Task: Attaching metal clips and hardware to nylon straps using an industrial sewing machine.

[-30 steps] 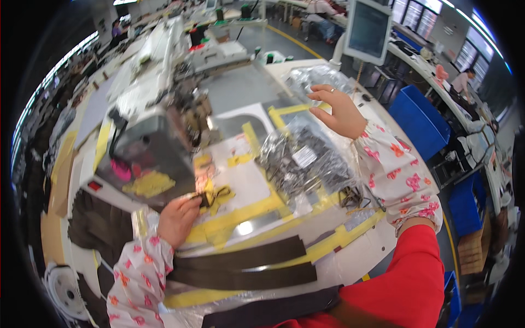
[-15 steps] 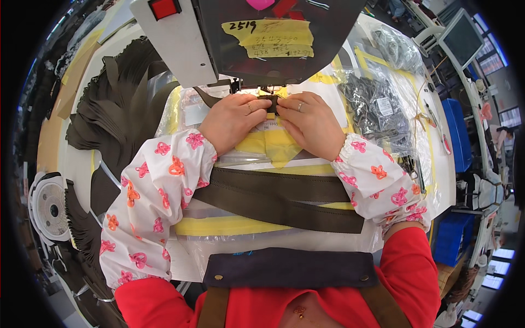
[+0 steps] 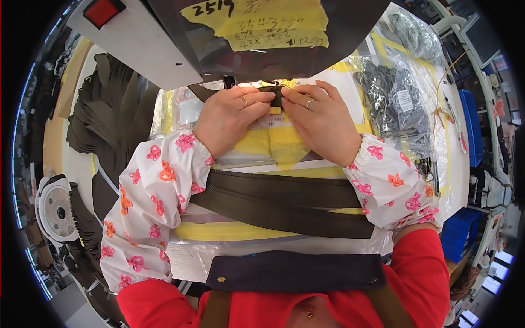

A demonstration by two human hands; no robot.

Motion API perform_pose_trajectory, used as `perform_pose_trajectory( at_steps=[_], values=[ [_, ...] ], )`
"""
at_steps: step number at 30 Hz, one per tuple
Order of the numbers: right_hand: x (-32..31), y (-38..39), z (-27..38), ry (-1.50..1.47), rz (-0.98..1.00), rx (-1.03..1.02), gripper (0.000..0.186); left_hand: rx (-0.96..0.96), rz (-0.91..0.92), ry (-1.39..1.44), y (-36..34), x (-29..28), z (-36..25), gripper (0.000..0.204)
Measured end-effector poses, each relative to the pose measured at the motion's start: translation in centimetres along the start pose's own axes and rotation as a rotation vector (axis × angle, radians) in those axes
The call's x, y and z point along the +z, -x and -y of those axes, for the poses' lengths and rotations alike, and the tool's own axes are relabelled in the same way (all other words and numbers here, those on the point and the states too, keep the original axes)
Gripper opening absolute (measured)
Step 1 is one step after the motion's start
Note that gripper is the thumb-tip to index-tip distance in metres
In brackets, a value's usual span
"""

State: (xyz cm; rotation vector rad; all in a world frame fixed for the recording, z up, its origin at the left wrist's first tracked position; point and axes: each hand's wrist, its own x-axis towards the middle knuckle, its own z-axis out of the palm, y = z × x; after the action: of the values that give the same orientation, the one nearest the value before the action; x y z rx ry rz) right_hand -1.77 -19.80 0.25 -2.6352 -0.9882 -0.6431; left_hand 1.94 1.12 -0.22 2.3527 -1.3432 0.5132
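Observation:
Under the dark sewing machine head (image 3: pixel 191 60), a short dark olive end of webbing strap (image 3: pixel 277 98) lies by the needle area. My left hand (image 3: pixel 232 117) presses its fingertips on the strap's left side. From the right, my right hand (image 3: pixel 322 120) pinches the edge of the same piece, thumb tucked low. A band of the strap (image 3: pixel 201 93) runs off behind my left fingers. Just below the piece sits a small yellow block (image 3: pixel 275 110). The needle itself is mostly hidden. Nearer to me, wide olive strap lengths (image 3: pixel 290 205) lie crossed on the table.
A thick pile of olive straps (image 3: pixel 109 109) hangs at the left. Clear bags of dark cords (image 3: pixel 391 104) lie at the right, near red-handled snips (image 3: pixel 462 143). Yellow tape (image 3: pixel 229 230) and plastic film cover the table. A blue bin (image 3: pixel 462 235) stands beyond its right edge.
The whole view has shifted, so the machine head looks larger and nearer. Both hands stay at the strap piece; my right fingers have changed slightly in pose.

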Motion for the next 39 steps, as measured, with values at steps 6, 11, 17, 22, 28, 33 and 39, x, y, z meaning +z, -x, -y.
perform_pose_trajectory(
  at_steps=[6, 11, 17, 22, 28, 33, 39],
  values=[
    [0.1, 0.1, 0.1, -0.003, 0.013, 0.002, 0.020, -0.014, 0.012, 0.002, 0.3, 0.5, 0.3, 0.013],
    [-0.1, -0.1, 0.2, -0.002, 0.044, 0.021, 0.020, -0.013, 0.019, 0.001, 0.3, 0.5, 0.4, 0.013],
    [-0.3, 0.0, 0.0, 0.040, 0.105, 0.032, 0.023, -0.016, 0.003, -0.002, 0.0, -0.1, 0.0, 0.019],
    [0.2, -0.4, -1.0, 0.026, 0.135, 0.059, 0.024, -0.138, 0.041, -0.067, 0.2, 0.5, 0.6, 0.019],
    [0.3, -1.3, -1.5, 0.024, 0.175, 0.133, 0.024, -0.201, 0.001, -0.015, -0.2, 0.9, 1.9, 0.022],
    [0.3, -1.8, -1.3, -0.001, 0.182, 0.118, 0.022, -0.222, -0.004, -0.007, 0.2, 0.4, 1.9, 0.025],
    [1.0, -1.4, -2.0, -0.011, 0.167, 0.129, 0.023, -0.245, 0.141, -0.526, 1.0, -2.9, 2.9, 0.019]
  ],
)
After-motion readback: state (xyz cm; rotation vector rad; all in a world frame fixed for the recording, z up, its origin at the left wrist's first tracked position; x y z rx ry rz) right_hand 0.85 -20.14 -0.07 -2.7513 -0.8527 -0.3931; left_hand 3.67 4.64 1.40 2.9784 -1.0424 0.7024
